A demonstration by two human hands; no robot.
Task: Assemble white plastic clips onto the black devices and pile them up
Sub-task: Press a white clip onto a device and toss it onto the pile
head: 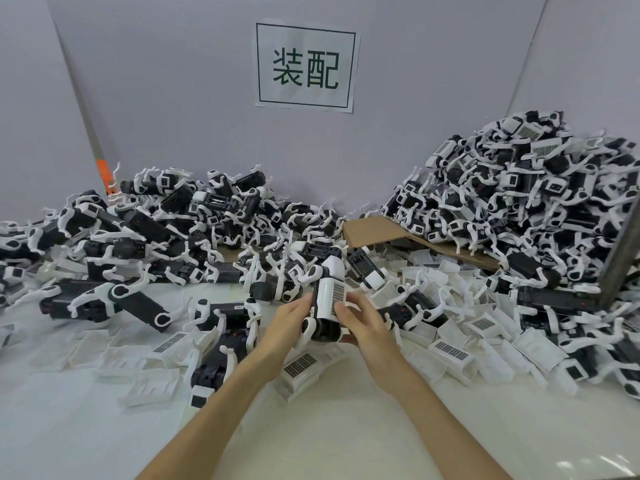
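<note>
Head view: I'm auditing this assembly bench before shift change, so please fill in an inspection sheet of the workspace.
Surface: white table, mostly covered towards the back.
Job's things: black device held in front, white clip on it; left pile and right pile of devices behind.
Clutter: loose clips strewn across the table; cardboard under the right pile.
Hands: left hand grips the black device; right hand grips the white clip.
Cables: nothing seen.
Surroundings: pale wall with a printed sign.

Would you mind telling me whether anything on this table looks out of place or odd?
A bent sheet of cardboard lies at the back, its right end buried under the tall right pile. It is the only brown scrap among the black-and-white parts.
</note>
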